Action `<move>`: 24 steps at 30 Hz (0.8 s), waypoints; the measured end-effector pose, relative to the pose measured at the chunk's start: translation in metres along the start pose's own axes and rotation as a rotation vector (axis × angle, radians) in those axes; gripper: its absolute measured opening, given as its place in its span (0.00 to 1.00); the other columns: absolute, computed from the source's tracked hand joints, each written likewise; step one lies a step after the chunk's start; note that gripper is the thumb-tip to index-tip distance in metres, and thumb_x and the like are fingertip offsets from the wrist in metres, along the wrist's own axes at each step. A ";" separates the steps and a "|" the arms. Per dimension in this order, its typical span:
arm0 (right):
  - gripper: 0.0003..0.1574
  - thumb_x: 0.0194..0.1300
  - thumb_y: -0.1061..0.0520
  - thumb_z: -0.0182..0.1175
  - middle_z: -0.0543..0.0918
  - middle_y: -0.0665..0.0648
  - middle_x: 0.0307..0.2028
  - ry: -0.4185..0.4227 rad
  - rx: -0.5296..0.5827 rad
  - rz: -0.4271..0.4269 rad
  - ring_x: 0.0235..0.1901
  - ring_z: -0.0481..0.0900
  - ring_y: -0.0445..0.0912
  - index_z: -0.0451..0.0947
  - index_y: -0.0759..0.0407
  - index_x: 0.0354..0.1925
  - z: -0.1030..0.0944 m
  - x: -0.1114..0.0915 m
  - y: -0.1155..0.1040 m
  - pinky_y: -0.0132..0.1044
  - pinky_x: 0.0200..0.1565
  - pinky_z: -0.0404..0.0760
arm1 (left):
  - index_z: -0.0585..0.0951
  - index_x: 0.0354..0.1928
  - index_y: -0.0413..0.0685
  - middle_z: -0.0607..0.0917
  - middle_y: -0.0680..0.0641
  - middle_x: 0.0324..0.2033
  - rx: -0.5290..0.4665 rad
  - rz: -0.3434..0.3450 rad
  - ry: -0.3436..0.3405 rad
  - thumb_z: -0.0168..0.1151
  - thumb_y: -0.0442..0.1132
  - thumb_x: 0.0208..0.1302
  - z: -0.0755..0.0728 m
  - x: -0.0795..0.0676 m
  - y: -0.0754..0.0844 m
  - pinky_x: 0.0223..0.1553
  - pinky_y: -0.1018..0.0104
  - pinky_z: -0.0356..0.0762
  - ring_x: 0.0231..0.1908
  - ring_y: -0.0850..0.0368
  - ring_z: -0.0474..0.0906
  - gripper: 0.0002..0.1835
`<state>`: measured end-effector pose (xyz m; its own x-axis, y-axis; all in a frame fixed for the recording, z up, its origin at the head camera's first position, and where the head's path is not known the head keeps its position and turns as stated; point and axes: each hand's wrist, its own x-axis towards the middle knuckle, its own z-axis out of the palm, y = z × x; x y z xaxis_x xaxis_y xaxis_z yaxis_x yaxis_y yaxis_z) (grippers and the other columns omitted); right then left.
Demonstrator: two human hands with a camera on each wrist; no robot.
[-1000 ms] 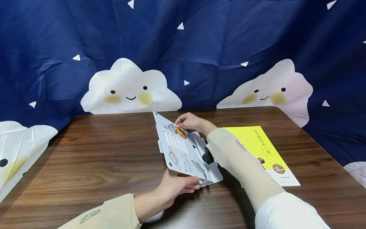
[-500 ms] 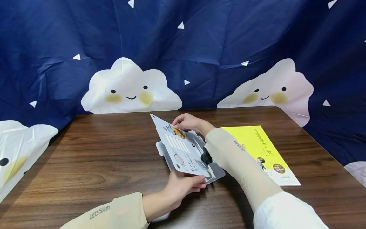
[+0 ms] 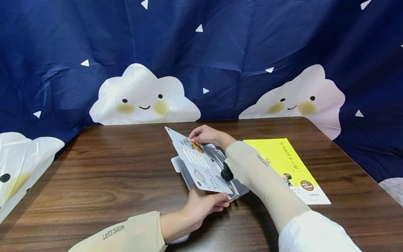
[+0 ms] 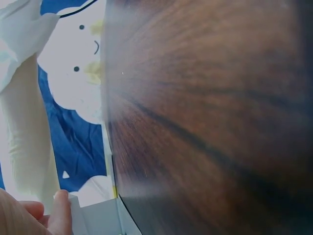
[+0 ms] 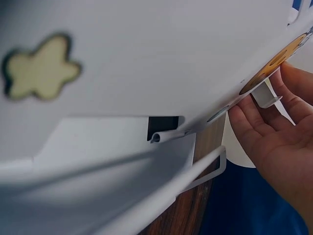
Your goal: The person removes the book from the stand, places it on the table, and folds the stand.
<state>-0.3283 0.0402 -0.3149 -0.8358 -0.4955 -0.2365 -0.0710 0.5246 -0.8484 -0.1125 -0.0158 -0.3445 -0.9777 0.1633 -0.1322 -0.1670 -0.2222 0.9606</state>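
A pale grey folding book stand (image 3: 195, 159), printed with planets and "Tiny universe", is held tilted above the middle of the table. Its slotted front panel stands apart from the base plate behind it. My left hand (image 3: 201, 206) grips the near lower edge, thumb on top; in the left wrist view its fingertips touch a grey plate (image 4: 100, 215). At the far edge, beside the orange planet print, my right hand (image 3: 206, 134) holds the panel. The right wrist view shows its fingers (image 5: 244, 117) around that edge, near a hinge and a bent wire leg (image 5: 200, 169).
A yellow book (image 3: 280, 157) with a white lower strip lies flat on the brown wooden table (image 3: 126, 168), right of the stand and partly behind the right forearm. A dark blue curtain (image 3: 220, 52) with smiling clouds hangs behind the table's far edge.
The stand's front panel has swung away from its base, showing more of the base and its side tab. My left hand has shifted slightly right; my right hand has moved slightly left.
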 end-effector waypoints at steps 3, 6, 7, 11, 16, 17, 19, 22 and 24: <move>0.10 0.56 0.65 0.55 0.74 0.54 0.34 0.000 0.002 0.001 0.33 0.68 0.44 0.75 0.66 0.39 0.000 0.000 -0.001 0.41 0.46 0.69 | 0.69 0.43 0.31 0.80 0.37 0.27 -0.011 0.002 0.002 0.60 0.27 0.49 0.001 -0.003 0.004 0.27 0.60 0.77 0.24 0.51 0.79 0.18; 0.10 0.56 0.65 0.55 0.74 0.54 0.36 0.003 0.005 0.008 0.34 0.68 0.45 0.75 0.65 0.39 0.000 0.000 -0.001 0.41 0.46 0.69 | 0.69 0.43 0.31 0.80 0.36 0.27 -0.009 -0.014 0.007 0.60 0.26 0.49 0.002 -0.004 0.007 0.27 0.60 0.77 0.24 0.51 0.79 0.17; 0.09 0.56 0.65 0.55 0.74 0.55 0.37 0.003 0.006 0.009 0.35 0.68 0.45 0.75 0.65 0.38 0.000 -0.001 -0.001 0.41 0.46 0.69 | 0.70 0.43 0.31 0.80 0.37 0.27 -0.005 -0.018 0.006 0.60 0.26 0.49 0.002 -0.004 0.007 0.28 0.60 0.77 0.24 0.51 0.79 0.17; 0.09 0.56 0.64 0.55 0.75 0.55 0.39 0.003 0.019 0.015 0.36 0.69 0.46 0.75 0.63 0.38 0.000 -0.002 -0.001 0.42 0.47 0.68 | 0.70 0.41 0.31 0.81 0.37 0.26 0.013 -0.024 -0.002 0.60 0.26 0.48 0.001 -0.005 0.009 0.27 0.60 0.77 0.24 0.51 0.79 0.16; 0.11 0.56 0.65 0.55 0.75 0.56 0.40 -0.007 0.042 -0.003 0.37 0.69 0.47 0.75 0.63 0.40 -0.002 -0.004 -0.002 0.43 0.48 0.68 | 0.70 0.42 0.31 0.80 0.38 0.26 0.027 -0.024 -0.013 0.60 0.25 0.48 0.001 -0.008 0.013 0.27 0.59 0.77 0.23 0.51 0.79 0.17; 0.11 0.56 0.65 0.55 0.75 0.56 0.40 -0.008 0.045 -0.008 0.37 0.69 0.47 0.75 0.63 0.40 -0.002 -0.005 -0.002 0.44 0.48 0.67 | 0.70 0.42 0.31 0.80 0.38 0.25 0.029 -0.024 -0.019 0.60 0.25 0.48 0.001 -0.009 0.014 0.27 0.59 0.77 0.23 0.51 0.79 0.17; 0.11 0.55 0.65 0.55 0.75 0.56 0.41 -0.012 0.051 -0.019 0.38 0.69 0.47 0.75 0.63 0.40 -0.002 -0.005 -0.002 0.45 0.49 0.67 | 0.71 0.41 0.31 0.80 0.39 0.25 0.035 -0.026 -0.029 0.60 0.26 0.48 -0.001 -0.009 0.014 0.27 0.59 0.77 0.23 0.51 0.79 0.16; 0.12 0.55 0.64 0.56 0.75 0.57 0.42 -0.010 0.064 -0.036 0.39 0.69 0.47 0.75 0.63 0.41 -0.004 -0.007 -0.002 0.46 0.50 0.66 | 0.72 0.40 0.31 0.80 0.40 0.25 0.045 -0.032 -0.044 0.60 0.26 0.47 -0.004 -0.010 0.014 0.27 0.58 0.77 0.23 0.52 0.78 0.15; 0.14 0.54 0.64 0.56 0.76 0.57 0.42 -0.010 0.071 -0.056 0.39 0.70 0.47 0.74 0.65 0.42 -0.005 -0.008 -0.002 0.44 0.49 0.67 | 0.73 0.40 0.30 0.80 0.39 0.26 0.056 -0.029 -0.054 0.60 0.26 0.47 -0.006 -0.011 0.014 0.28 0.58 0.77 0.24 0.51 0.78 0.15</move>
<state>-0.3243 0.0466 -0.3087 -0.8260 -0.5297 -0.1926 -0.0781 0.4460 -0.8916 -0.1054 -0.0268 -0.3313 -0.9639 0.2212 -0.1483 -0.1864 -0.1624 0.9690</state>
